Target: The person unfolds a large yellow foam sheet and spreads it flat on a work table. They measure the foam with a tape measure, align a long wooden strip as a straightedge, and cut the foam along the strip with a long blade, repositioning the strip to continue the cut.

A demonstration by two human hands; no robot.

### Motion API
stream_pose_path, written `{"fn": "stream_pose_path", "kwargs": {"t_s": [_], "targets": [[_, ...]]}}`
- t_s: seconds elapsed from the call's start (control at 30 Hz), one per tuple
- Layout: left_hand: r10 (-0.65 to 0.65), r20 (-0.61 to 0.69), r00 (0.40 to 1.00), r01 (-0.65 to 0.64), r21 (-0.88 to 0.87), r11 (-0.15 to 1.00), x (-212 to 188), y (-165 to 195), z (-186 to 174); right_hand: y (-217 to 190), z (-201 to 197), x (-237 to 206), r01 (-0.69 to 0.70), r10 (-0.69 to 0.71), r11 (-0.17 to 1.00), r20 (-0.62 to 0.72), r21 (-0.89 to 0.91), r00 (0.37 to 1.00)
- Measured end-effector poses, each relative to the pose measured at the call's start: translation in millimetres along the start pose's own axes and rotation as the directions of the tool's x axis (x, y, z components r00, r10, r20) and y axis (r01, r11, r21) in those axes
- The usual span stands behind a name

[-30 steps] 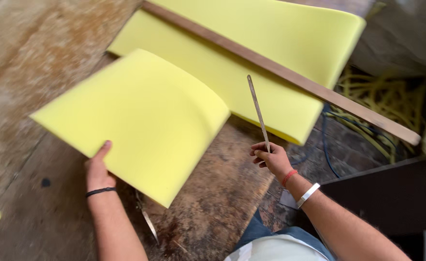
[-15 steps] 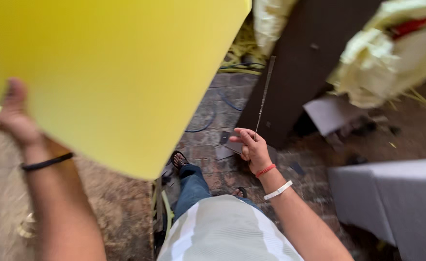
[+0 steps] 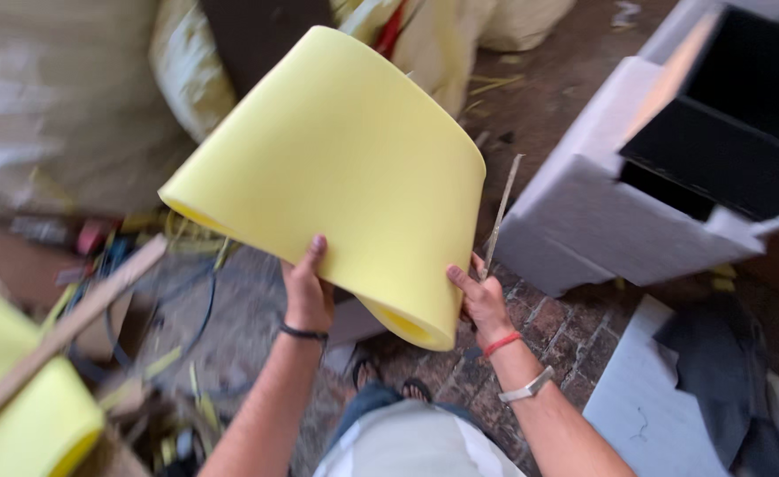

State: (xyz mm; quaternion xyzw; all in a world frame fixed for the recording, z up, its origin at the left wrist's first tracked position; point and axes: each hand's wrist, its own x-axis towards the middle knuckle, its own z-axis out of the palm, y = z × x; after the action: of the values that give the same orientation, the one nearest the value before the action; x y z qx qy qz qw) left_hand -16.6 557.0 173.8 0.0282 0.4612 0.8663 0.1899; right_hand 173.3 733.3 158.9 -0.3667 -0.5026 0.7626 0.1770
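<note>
While both hands (image 3: pixel 389 296) clasp curved foam sheet (image 3: pixel 336 168); grey box (image 3: pixel 601 203) just right, sacks (image 3: pixel 62 97) behind.

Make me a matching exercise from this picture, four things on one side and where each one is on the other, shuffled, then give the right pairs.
Things:
1. yellow foam sheet
2. thin stick
3. grey upholstered frame
4. wooden strip

Places:
A. lower left, over more foam
B. curled, between both hands
C. in the right hand
D. standing at the right

Pairs: 1-B, 2-C, 3-D, 4-A
</note>
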Motion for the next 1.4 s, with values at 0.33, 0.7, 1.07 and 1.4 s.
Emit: {"fn": "stream_pose_path", "kwargs": {"t_s": [0.33,0.7,1.07,1.4], "targets": [[-0.262,0.474,0.841,0.271,0.050,0.961,34,-71,184,-171,-114,-30,0.547,-0.561,0.820,-0.428,-0.169,0.709],[-0.506,0.682,0.528,0.182,0.491,0.852,24,-144,455,-354,-360,12,0.406,-0.604,0.797,-0.599,-0.447,0.525],[-0.753,0.477,0.453,0.030,0.836,0.548,67,-241,422,-348,-389,104,0.307,-0.885,0.410,-0.293,-0.859,0.361],[-0.632,-0.041,0.774,0.573,0.469,0.672,82,-156,185,-220,-118,165,0.586,-0.466,0.661,0.356,-0.468,0.810]]}}
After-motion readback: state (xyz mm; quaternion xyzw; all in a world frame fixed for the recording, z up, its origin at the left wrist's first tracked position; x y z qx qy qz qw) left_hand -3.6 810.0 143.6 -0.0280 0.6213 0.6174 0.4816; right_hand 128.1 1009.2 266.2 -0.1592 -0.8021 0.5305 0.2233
